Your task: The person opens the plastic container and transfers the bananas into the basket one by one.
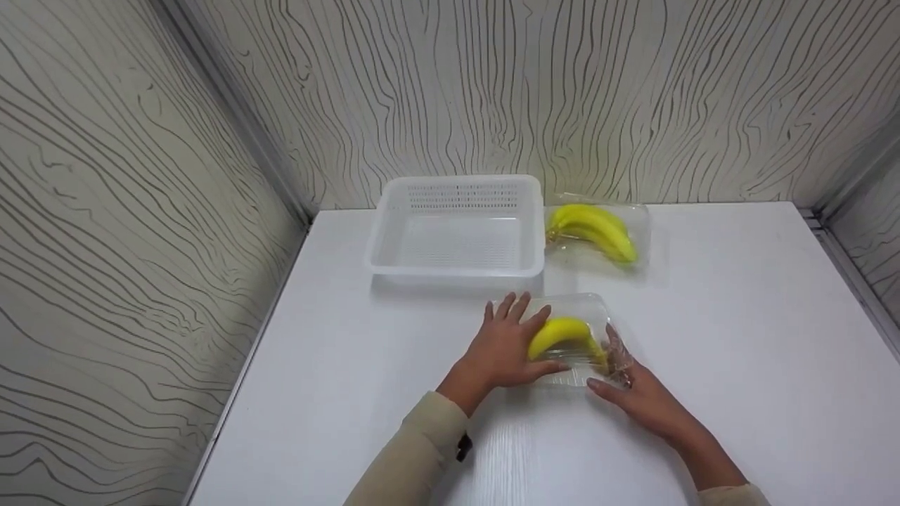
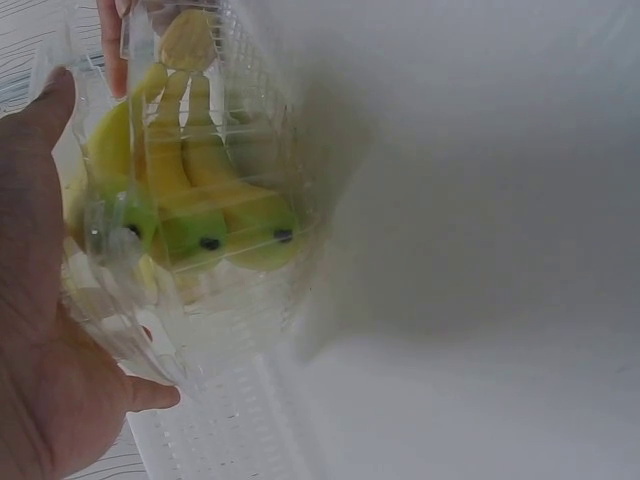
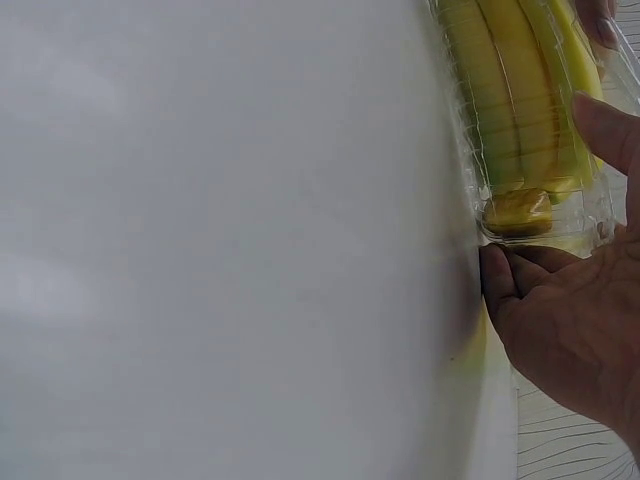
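A clear plastic box (image 1: 587,303) with a bunch of yellow bananas (image 1: 562,334) in it sits on the white table in front of the basket. My left hand (image 1: 503,348) rests over its left part with the fingers spread straight. At the box's right end, my right hand (image 1: 647,404) grips it, thumb along the near side. The right wrist view shows the right hand's (image 3: 580,330) fingers bent at the base of the box, below the stem end of the bananas (image 3: 515,90). Green tips of the bananas (image 2: 215,190) face the left hand (image 2: 60,380).
A white plastic basket (image 1: 457,271) with slotted walls stands at the back of the table (image 1: 337,351). Close to its right side lies a second clear box (image 1: 641,218) with bananas (image 1: 594,225). Patterned wall panels (image 1: 506,91) border the table at the back and sides.
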Motion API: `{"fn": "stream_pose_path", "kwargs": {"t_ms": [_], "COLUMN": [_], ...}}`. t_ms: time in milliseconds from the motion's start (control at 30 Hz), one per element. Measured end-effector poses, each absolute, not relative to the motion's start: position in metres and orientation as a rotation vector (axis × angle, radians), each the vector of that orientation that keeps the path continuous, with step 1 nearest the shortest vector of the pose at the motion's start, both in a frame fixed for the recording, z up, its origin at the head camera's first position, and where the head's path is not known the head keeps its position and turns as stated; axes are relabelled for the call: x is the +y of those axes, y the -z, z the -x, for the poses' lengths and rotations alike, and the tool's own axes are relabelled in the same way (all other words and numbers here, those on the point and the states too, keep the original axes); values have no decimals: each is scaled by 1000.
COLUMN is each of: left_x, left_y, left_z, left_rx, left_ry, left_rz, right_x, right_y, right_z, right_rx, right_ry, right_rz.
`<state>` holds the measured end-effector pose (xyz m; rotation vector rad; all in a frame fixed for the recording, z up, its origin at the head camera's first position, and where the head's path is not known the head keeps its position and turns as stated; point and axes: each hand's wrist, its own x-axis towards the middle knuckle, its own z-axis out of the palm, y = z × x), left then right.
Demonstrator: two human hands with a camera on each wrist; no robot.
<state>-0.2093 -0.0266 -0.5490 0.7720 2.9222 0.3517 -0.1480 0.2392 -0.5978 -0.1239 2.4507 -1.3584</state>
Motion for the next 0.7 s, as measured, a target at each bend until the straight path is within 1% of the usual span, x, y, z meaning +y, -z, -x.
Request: {"fn": "stream_pose_path", "kwargs": {"t_ms": [300, 700], "left_x": [-28, -26], "left_y": [547, 549], "left_z": [209, 210], "left_rx": [2936, 2939], "left_ry": [-333, -369], "left_rz": [-804, -783], "right_x": [238, 238], "right_y": [599, 597], "right_z": [148, 148], "right_rx": [2447, 2452], "right_ry": [1342, 1346], "right_rz": [92, 85]}}
